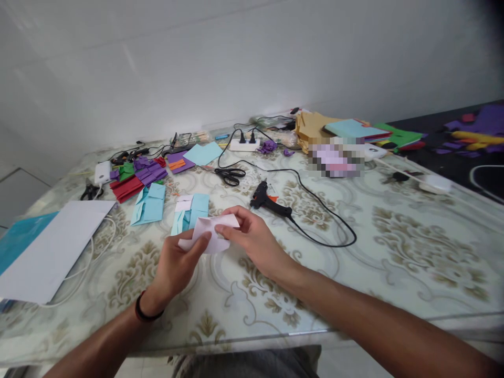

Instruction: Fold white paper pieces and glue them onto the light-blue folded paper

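Note:
Between both hands is a small sheet of white paper (214, 242), creased and bent, held above the patterned tabletop. My left hand (181, 258) pinches its left side, thumb on top. At its right side my right hand (252, 236) grips the edge between thumb and fingers. Just behind the paper lie folded light-blue paper pieces (200, 203) with a whitish piece among them. Another folded light-blue piece (148, 205) rests farther left. A black glue gun (271, 200) lies on its side to the right of the hands, its cord looping rightward.
Black-handled scissors (229, 176) lie beyond the hands. A white power strip (244, 145) with plugs stands near the wall. Purple folded papers (149, 172) and a red one (126, 189) are at left. A large white sheet (59, 252) covers the left edge. Coloured paper stacks (356, 129) sit back right.

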`<action>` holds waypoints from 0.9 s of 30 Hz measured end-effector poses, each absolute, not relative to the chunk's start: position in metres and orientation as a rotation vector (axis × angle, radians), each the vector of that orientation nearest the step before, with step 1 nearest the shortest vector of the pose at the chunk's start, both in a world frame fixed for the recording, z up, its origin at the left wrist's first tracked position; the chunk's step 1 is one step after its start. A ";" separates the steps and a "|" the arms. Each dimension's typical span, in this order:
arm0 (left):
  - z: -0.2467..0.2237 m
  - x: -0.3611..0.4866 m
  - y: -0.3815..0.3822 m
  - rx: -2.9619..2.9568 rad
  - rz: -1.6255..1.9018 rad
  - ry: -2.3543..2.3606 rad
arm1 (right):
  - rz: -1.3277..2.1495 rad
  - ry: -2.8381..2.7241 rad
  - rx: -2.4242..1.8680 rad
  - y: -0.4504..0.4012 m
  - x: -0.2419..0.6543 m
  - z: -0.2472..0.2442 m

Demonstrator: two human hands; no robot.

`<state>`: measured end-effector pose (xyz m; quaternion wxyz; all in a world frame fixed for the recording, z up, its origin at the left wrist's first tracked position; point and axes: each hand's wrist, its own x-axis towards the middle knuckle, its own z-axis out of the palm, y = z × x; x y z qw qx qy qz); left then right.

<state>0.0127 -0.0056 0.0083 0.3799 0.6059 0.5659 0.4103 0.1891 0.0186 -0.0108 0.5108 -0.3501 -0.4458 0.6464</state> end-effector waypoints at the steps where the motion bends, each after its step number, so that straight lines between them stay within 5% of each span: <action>1: 0.006 0.012 -0.005 1.516 1.045 1.425 | 1.537 -1.099 -0.834 0.019 0.190 -0.011; 14: -0.006 0.000 -0.004 1.410 0.914 1.211 | 1.471 -1.373 -0.841 0.018 0.195 -0.009; 27: -0.011 -0.004 -0.001 1.359 0.986 1.124 | 0.487 -1.952 -0.702 0.025 0.209 -0.010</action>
